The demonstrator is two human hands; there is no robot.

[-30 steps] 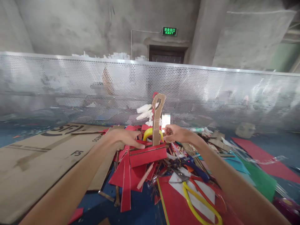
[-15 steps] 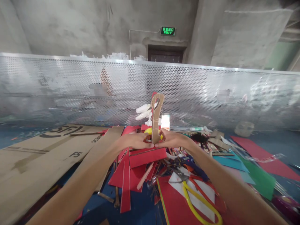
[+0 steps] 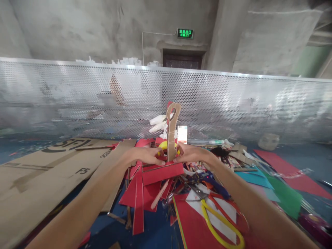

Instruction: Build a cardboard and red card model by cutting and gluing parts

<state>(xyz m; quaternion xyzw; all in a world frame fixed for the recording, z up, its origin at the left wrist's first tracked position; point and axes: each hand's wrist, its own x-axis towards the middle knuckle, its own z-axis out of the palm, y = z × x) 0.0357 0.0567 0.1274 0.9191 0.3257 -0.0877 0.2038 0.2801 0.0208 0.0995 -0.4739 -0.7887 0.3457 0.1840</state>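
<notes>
A tall brown cardboard cut-out (image 3: 172,129) with a loop at its top stands upright on a red cardboard base (image 3: 162,172). My left hand (image 3: 146,155) rests on the base at the cut-out's left foot, fingers pressed together against it. My right hand (image 3: 190,153) pinches the foot of the cut-out from the right. A yellow tape roll (image 3: 164,146) sits just behind the cut-out, between both hands. White rolled paper pieces (image 3: 158,123) stick out behind it.
Large brown cardboard sheets (image 3: 49,166) lie to the left. Red card strips (image 3: 138,204), yellow-handled scissors (image 3: 220,223), red, teal and green paper sheets (image 3: 275,188) and scraps cover the blue surface at right. A perforated metal screen (image 3: 233,103) runs across the back.
Both hands closed in on the foot of the upright cut-out from either side over the last second and now hold it there; the cut-out stays upright.
</notes>
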